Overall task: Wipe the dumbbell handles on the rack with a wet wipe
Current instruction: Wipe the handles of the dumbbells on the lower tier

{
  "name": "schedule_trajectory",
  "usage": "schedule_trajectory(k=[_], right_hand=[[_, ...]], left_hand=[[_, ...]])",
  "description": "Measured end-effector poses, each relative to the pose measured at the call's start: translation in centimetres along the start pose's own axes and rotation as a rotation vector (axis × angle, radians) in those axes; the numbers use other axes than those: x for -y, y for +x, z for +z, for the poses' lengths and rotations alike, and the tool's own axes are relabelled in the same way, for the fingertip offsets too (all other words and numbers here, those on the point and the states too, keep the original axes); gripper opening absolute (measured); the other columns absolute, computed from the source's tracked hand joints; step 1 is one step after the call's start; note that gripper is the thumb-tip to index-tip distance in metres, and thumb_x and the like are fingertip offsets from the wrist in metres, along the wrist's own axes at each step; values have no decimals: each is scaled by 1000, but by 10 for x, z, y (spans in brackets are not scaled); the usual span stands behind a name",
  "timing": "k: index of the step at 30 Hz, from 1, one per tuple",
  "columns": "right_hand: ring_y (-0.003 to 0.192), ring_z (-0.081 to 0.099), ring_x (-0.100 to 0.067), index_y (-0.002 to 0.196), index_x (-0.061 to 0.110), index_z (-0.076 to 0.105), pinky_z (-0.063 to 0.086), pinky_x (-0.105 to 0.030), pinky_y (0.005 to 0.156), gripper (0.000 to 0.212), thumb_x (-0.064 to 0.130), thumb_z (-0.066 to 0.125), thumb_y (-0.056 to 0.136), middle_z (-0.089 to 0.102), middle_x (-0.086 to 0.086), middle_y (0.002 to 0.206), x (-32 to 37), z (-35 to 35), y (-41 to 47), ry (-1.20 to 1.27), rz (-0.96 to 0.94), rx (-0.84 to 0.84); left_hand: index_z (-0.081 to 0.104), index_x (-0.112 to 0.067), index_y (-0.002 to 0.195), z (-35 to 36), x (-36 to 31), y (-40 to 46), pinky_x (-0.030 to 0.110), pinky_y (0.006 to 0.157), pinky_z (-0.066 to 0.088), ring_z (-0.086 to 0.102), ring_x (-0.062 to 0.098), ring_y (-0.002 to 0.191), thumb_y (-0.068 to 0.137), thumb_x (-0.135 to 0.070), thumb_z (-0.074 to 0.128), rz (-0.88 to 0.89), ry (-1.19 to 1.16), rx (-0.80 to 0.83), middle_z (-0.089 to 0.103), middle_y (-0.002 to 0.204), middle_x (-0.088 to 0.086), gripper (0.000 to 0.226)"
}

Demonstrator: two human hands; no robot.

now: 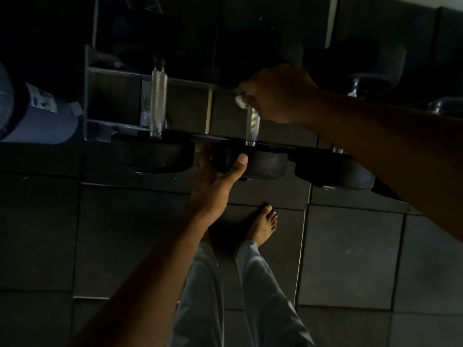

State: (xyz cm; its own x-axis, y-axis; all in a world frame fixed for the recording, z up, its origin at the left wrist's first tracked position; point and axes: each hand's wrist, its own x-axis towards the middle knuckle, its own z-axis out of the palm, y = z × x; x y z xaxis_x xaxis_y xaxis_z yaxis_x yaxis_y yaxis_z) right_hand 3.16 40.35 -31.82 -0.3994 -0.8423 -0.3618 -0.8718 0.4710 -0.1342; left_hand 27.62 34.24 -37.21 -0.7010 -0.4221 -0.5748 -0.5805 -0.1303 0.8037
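Nearest: bare foot (263, 225) and pale trouser legs on dark floor tiles (350, 261). Left hand (215, 181) grips the near weight head (253, 162) of the middle dumbbell, thumb over its rim. Beyond, that dumbbell's knurled handle (252, 123) lies across the rack (112, 96). Right hand (278, 96), fingers clenched round the handle's far part, holds a white wet wipe (240, 100) there (only a scrap shows). Neighbouring handle (158, 103) to the left, untouched.

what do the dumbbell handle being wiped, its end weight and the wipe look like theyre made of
Dumbbell handle: bright silvery metal, likely steel, with a fine knurled crosshatch that catches light.
End weight: matte black, probably rubber coated; the dim light leaves that open.
Wet wipe: thin white fabric or paper, bunched in the right hand.
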Motion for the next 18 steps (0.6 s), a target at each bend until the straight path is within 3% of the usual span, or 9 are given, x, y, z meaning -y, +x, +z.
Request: schedule_trajectory(k=[3, 9, 12, 18], right_hand=[[104, 66, -30, 119, 24, 67, 51, -44, 92, 29, 41, 47, 106, 72, -7, 112, 0, -7, -1, -2, -16, 75], [107, 66, -23, 119, 35, 66, 48, -40, 95, 24, 47, 53, 103, 72, 4, 114, 6, 0, 5, -11, -48, 234], [101, 64, -18, 118, 37, 66, 47, -36, 88, 18, 39, 59, 101, 71, 8, 111, 4, 6, 10, 14, -22, 316], [106, 59, -15, 126, 39, 65, 45, -32, 89, 25, 40, 61, 101, 66, 12, 119, 13, -8, 3, 71, -61, 418]], left_hand=[[32, -55, 151, -1, 1, 0, 56, 115, 46, 48, 20, 143, 74, -90, 70, 8, -31, 0, 49, 153, -9, 93], [33, -47, 153, 0, -1, 0, 54, 114, 49, 49, 19, 142, 72, -90, 71, 16, -58, 10, 50, 153, -6, 99], [34, -46, 152, -1, 2, 2, 52, 114, 50, 51, 17, 140, 74, -88, 70, 11, -59, 28, 51, 150, -7, 96], [38, -40, 150, -4, -1, 1, 36, 108, 53, 56, 8, 133, 80, -76, 74, 14, -69, 51, 54, 146, -8, 86]])
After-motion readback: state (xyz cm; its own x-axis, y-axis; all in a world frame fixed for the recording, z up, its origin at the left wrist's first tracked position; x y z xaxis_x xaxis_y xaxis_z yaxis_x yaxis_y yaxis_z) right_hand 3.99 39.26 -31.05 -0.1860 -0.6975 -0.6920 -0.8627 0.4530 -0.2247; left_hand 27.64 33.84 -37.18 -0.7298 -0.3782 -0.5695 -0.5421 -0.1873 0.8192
